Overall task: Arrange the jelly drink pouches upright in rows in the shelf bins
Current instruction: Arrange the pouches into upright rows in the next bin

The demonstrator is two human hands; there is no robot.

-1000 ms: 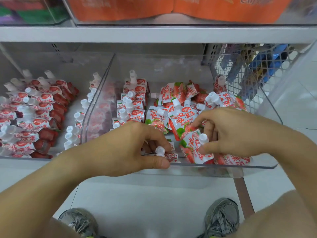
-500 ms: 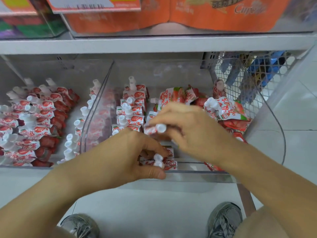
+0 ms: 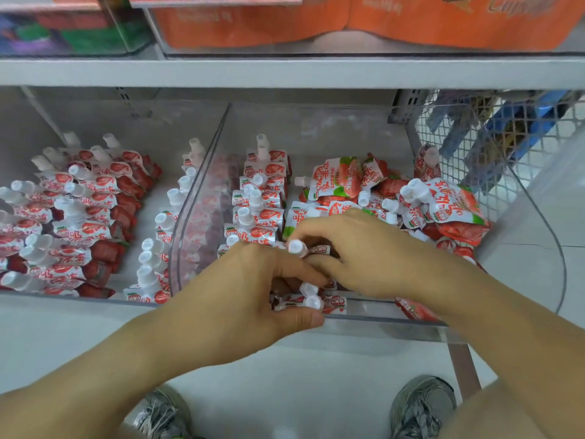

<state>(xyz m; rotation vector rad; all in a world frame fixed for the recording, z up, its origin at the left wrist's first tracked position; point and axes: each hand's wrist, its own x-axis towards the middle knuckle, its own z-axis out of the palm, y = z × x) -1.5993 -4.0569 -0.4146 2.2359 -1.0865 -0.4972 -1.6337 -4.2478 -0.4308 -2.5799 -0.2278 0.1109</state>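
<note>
Red-and-white strawberry jelly pouches with white caps fill two clear shelf bins. In the right bin (image 3: 538, 280) an upright row of pouches (image 3: 259, 198) runs along the left wall, and a loose heap of pouches (image 3: 443, 207) lies at the right. My right hand (image 3: 373, 255) holds one pouch (image 3: 299, 248) by its cap end, just behind the row's front. My left hand (image 3: 234, 299) presses on the front upright pouches (image 3: 313, 301) at the bin's front wall, thumb along the front edge. The left bin (image 3: 95, 299) holds several rows of leaning pouches.
A grey shelf board (image 3: 285, 74) with orange packages (image 3: 348, 23) on it runs overhead. A wire mesh basket (image 3: 506, 128) with blue items stands right of the bins. My two shoes (image 3: 421, 410) are on the light floor below.
My right hand lifted a pouch out of the loose heap and carried it left to the upright row, beside my left hand. My left hand stayed on the front pouches.
</note>
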